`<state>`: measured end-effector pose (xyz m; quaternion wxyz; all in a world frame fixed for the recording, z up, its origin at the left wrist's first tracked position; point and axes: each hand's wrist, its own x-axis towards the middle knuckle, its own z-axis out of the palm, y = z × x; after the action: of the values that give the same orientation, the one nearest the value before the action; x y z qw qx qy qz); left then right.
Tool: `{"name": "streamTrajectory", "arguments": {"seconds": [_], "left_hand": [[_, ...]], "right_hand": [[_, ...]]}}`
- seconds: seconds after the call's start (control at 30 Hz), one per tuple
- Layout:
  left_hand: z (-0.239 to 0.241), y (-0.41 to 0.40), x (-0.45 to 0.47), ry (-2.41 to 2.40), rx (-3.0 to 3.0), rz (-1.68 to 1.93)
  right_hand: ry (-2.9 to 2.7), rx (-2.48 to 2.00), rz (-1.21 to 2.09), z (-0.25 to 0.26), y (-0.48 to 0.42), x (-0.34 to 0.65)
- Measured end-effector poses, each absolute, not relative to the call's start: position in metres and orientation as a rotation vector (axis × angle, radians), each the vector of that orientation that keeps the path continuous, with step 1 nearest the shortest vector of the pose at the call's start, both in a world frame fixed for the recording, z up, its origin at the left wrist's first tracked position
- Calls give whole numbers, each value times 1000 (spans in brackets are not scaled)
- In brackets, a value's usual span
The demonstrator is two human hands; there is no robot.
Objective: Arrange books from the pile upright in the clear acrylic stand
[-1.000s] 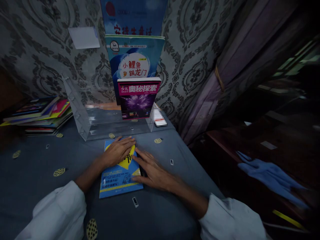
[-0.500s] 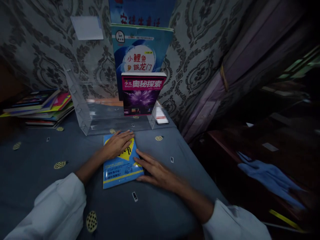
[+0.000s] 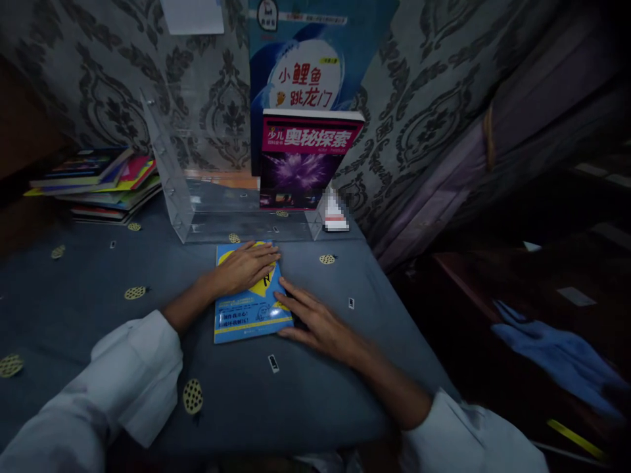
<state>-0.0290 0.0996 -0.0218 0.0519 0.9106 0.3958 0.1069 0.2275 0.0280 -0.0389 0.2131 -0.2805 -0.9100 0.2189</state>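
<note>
A blue and yellow book [image 3: 241,322] lies flat on the grey-blue tablecloth [image 3: 315,394], its cover facing up. My left hand [image 3: 249,268] rests palm down across the upper part of the cover, fingers stretched out and pointing right. Along the book's right edge lies my right hand [image 3: 315,323], with fingers extended and touching that edge. Neither hand grips the book. Just beyond it stands a clear acrylic rack [image 3: 170,177]. In the rack's right side lean a purple and pink book [image 3: 303,161] and, behind it, a taller blue book [image 3: 315,49].
A stack of books [image 3: 103,180] sits at the back left. Beside the rack's right foot is a small white item [image 3: 336,213], partly blurred out. The table ends at a right edge; beyond it lie a blue cloth [image 3: 552,355] and a tied curtain [image 3: 444,171].
The view has tilted down and shifted left, so the rack and books appear higher and farther right. My left hand has slid slightly over the cover; both hands stay at the book.
</note>
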Motion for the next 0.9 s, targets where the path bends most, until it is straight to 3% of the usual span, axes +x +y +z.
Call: {"name": "streamTrajectory", "arguments": {"seconds": [0.5,0.9], "left_hand": [[-9,83,-29,1033,2784,280],[-1,61,-23,943,2771,286]], "right_hand": [[-2508,-792,680,-38,29,227],[-2456,-796,477,-46,20,231]]}}
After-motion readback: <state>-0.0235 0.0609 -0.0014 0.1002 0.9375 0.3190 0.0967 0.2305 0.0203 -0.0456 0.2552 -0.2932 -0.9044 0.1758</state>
